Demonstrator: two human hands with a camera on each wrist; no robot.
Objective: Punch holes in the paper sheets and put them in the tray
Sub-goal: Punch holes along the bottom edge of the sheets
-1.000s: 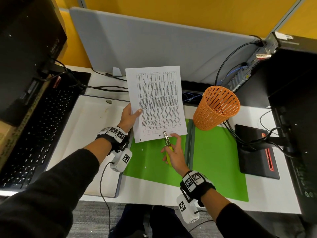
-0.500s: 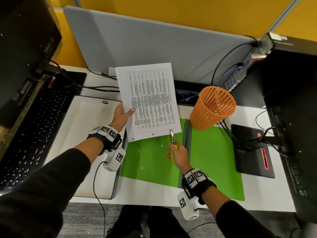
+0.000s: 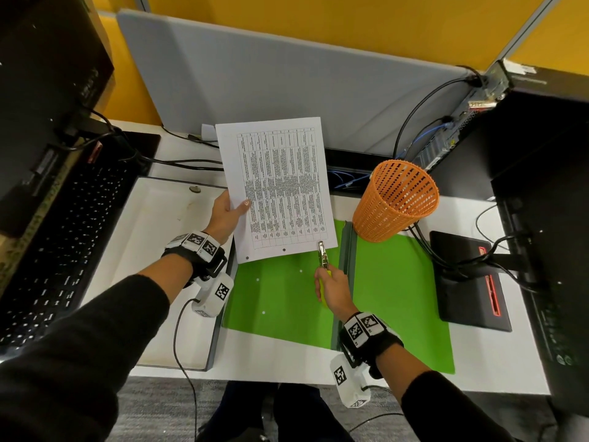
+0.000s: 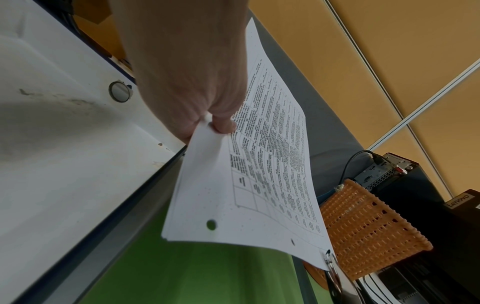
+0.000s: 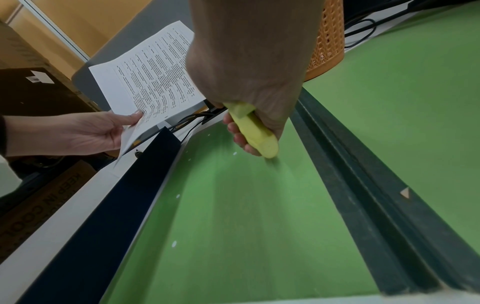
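Note:
My left hand pinches the left edge of a thin stack of printed paper sheets, held up above the desk; the same sheets show in the left wrist view with my left hand on them. Two punched holes sit along the bottom edge. My right hand grips the yellow handles of a metal hole punch, its head clamped over the sheets' bottom right corner. The right wrist view shows my right hand wrapped round the yellow handles. The white tray lies to the left.
An open green folder with a dark spine lies under my hands, dotted with white paper chads. An orange mesh basket stands at the back right. A black keyboard lies left; monitors, cables and a computer case crowd both sides.
The punch has moved right along the sheets' bottom edge, from about the middle to the right corner. A second hole now shows where it was. My left hand keeps its hold.

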